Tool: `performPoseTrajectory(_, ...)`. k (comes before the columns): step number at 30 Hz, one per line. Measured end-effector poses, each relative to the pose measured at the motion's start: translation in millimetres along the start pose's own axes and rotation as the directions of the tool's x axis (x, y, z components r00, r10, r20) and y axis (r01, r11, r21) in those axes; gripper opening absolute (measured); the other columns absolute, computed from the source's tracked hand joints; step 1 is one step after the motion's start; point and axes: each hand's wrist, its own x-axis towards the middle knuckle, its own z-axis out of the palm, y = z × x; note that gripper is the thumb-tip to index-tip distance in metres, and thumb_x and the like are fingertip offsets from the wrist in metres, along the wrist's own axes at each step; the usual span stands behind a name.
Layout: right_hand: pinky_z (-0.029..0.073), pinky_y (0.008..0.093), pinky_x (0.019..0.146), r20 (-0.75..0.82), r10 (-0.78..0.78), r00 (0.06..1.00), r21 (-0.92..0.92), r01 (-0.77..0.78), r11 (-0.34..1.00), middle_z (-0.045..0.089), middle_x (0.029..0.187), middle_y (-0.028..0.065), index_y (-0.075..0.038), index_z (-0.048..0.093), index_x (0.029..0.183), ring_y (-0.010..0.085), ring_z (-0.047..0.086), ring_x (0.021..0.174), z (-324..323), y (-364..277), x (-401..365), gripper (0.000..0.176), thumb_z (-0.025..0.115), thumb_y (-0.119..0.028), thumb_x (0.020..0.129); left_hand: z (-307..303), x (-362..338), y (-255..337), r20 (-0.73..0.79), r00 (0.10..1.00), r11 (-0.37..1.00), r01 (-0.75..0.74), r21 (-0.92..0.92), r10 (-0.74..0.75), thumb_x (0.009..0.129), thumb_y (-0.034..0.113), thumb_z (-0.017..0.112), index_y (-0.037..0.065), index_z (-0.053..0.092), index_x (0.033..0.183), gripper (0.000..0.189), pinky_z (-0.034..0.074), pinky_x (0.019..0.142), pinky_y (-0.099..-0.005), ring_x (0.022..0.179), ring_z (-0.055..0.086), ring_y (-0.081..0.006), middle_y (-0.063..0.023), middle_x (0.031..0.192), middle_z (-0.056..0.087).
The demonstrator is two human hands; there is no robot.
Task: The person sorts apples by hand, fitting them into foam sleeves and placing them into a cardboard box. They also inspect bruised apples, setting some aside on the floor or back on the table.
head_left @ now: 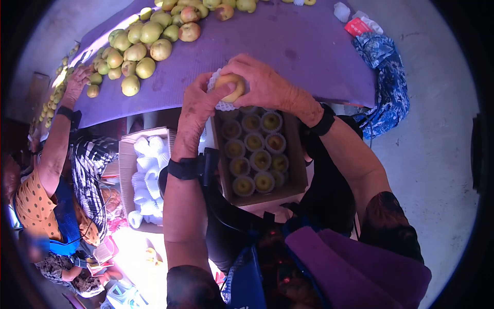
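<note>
Between my two hands is a yellow-green apple (231, 88), held just over the near edge of the purple table. My left hand (198, 100) grips it from the left, its thumb across the front, together with a white foam net (220, 105) partly around the fruit. From the right, my right hand (262, 85) closes its fingers on the same apple. Directly below stands an open cardboard box (296, 170) with rows of apples (261, 160) in foam nets. My hands hide part of its far end.
A purple-covered table (309, 62) bears a heap of loose apples (151, 32). Left of me stands a carton (126, 175) of white foam nets (149, 180). A co-worker's hand (77, 82) reaches to the apples. Blue patterned cloth (386, 77) hangs at the table's right end.
</note>
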Motion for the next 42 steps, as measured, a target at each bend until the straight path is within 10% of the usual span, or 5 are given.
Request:
performPoseTrajectory(12, 0.051, 0.0288, 0.077, 0.184, 0.37, 0.911, 0.627, -0.398, 0.669, 0.061, 0.1, 0.0067, -0.001, 0.05, 0.122, 0.0147, 0.059, 0.092, -15, 9, 1, 0.045, 0.066, -0.007, 0.08, 4, 1, -1, -0.209, 0.974, 0.959, -0.142, -0.246, 0.091, 0.074, 0.031, 0.073, 0.002, 0.056, 0.116, 0.054, 0.046, 0.06, -0.0219, 0.077, 0.059, -0.0106, -0.0051, 0.093, 0.063)
performPoseTrajectory(21, 0.053, 0.0267, 0.071, 0.123, 0.425, 0.897, 0.617, -0.405, 0.675, 0.061, 0.095, 0.0076, 0.001, 0.051, 0.12, 0.014, 0.06, 0.086, -10, 5, 1, 0.041, 0.063, -0.006, 0.082, 7, 7, -7, -0.349, 0.926, 0.956, -0.224, -0.191, 0.148, 0.074, 0.027, 0.075, 0.0, 0.056, 0.115, 0.053, 0.049, 0.063, -0.0239, 0.08, 0.06, -0.0117, -0.0078, 0.096, 0.063)
performPoseTrajectory(42, 0.057, 0.0306, 0.066, 0.181, 0.469, 0.865, 0.696, -0.449, 0.56, 0.059, 0.106, 0.0129, -0.002, 0.05, 0.12, 0.0218, 0.062, 0.09, 0, 8, 2, 0.055, 0.076, -0.018, 0.074, 3, 2, -5, -0.065, 0.981, 0.972, -0.189, -0.142, 0.181, 0.077, 0.033, 0.072, 0.003, 0.056, 0.121, 0.055, 0.048, 0.068, -0.024, 0.087, 0.059, -0.0123, -0.0066, 0.101, 0.063)
